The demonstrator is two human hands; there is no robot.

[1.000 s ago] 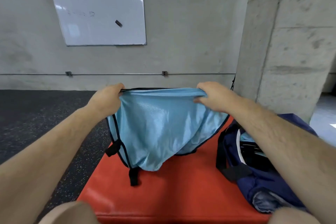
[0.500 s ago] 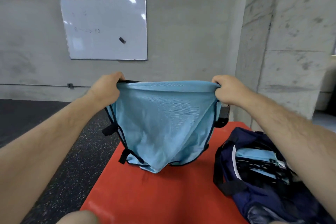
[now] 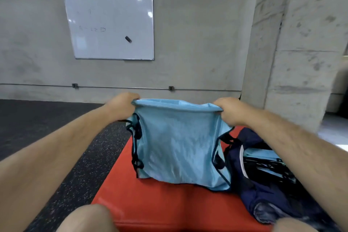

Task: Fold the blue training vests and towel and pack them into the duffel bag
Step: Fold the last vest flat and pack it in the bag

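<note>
The curled fingers of the left hand point(image 3: 122, 106) and right hand point(image 3: 228, 110) each grip a top corner of a light blue vest point(image 3: 177, 143), pulling its upper edge taut between them. The vest hangs flat, black straps at both sides, over a red mat point(image 3: 160, 205). Just right of it the navy duffel bag point(image 3: 267, 196) lies open on the mat, with light blue fabric point(image 3: 259, 153) inside.

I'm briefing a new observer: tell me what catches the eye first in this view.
The light blue vest stands out at centre, its top edge gripped by the left hand and the right hand, hanging over the red mat. To its right on the mat lies the open navy duffel bag, with blue fabric inside. A whiteboard hangs on the concrete wall behind.
</note>
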